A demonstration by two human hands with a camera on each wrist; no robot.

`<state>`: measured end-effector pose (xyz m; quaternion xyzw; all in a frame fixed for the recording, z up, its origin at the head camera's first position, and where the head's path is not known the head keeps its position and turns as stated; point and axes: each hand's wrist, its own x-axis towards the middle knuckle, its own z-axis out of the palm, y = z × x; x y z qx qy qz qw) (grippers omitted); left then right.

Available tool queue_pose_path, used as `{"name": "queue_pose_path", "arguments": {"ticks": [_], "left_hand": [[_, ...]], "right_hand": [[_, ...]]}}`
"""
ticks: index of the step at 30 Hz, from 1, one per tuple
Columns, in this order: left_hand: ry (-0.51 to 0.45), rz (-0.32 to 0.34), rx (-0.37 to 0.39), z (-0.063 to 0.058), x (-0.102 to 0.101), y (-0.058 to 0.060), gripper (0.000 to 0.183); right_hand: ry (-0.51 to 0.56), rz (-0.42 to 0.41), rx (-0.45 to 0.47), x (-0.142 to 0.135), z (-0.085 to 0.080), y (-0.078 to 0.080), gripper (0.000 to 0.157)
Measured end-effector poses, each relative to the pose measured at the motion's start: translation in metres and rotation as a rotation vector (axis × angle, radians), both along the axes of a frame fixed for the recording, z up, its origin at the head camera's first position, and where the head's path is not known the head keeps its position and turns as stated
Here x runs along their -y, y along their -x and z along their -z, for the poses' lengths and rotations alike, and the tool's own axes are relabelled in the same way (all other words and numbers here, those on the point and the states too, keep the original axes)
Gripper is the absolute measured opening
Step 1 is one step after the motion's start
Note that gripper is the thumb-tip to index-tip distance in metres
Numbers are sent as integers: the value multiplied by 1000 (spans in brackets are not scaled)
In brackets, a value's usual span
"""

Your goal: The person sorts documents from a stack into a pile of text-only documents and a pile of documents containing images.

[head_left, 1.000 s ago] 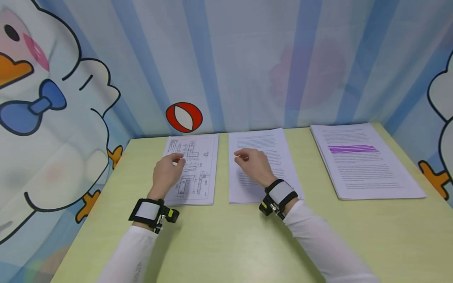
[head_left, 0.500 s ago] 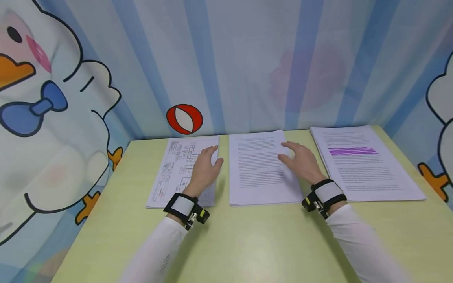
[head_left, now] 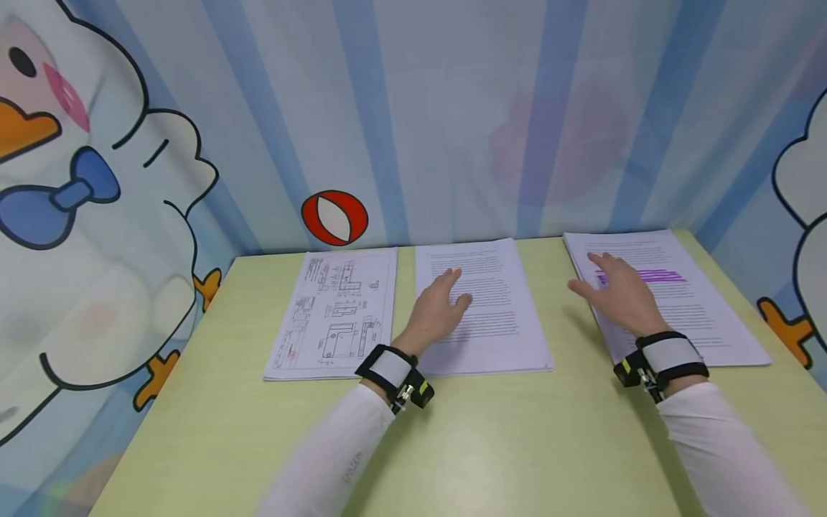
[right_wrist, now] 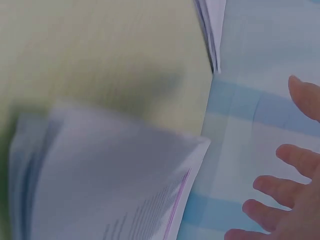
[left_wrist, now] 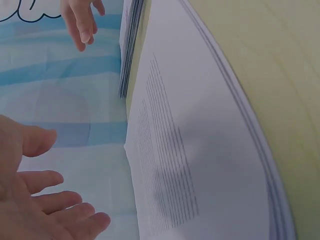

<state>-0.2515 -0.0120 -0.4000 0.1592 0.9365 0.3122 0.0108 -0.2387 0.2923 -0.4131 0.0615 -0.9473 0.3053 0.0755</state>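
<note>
My left hand (head_left: 434, 316) hovers over the lower left part of the middle stack of printed pages (head_left: 497, 352), fingers loosely extended and holding nothing. In the left wrist view its fingers (left_wrist: 55, 202) are spread beside that stack. My right hand (head_left: 622, 298) is held above the left side of the right stack (head_left: 730, 345), whose top sheet has purple highlighted lines (head_left: 662, 276). Its thumb stands apart from the fingers, and nothing is in it. At the left lies a stack of technical drawings (head_left: 336, 309), with neither hand on it.
All three stacks lie in a row along the back of the pale yellow-green table (head_left: 478, 445). Behind stands a blue striped fabric backdrop (head_left: 446, 129) with cartoon prints. Strapped to each wrist is a small camera, such as the left one (head_left: 421, 392).
Both hands have moved to the right, the left from the drawings to the middle stack, the right from the middle stack to the right one. Their fingers have spread out from a curled pose.
</note>
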Motion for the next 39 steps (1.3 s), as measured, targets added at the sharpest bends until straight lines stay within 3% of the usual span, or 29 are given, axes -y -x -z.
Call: {"name": "queue_pose_path", "arguments": {"ticks": [17, 25, 39], "left_hand": [[-111, 68, 154, 29, -88, -23, 46], [-318, 79, 272, 38, -118, -33, 44], [-427, 56, 389, 52, -158, -46, 41]], "right_hand": [[-182, 195, 105, -71, 21, -19, 92], [-206, 302, 207, -96, 26, -28, 98], [-120, 290, 305, -117, 36, -35, 102]]}}
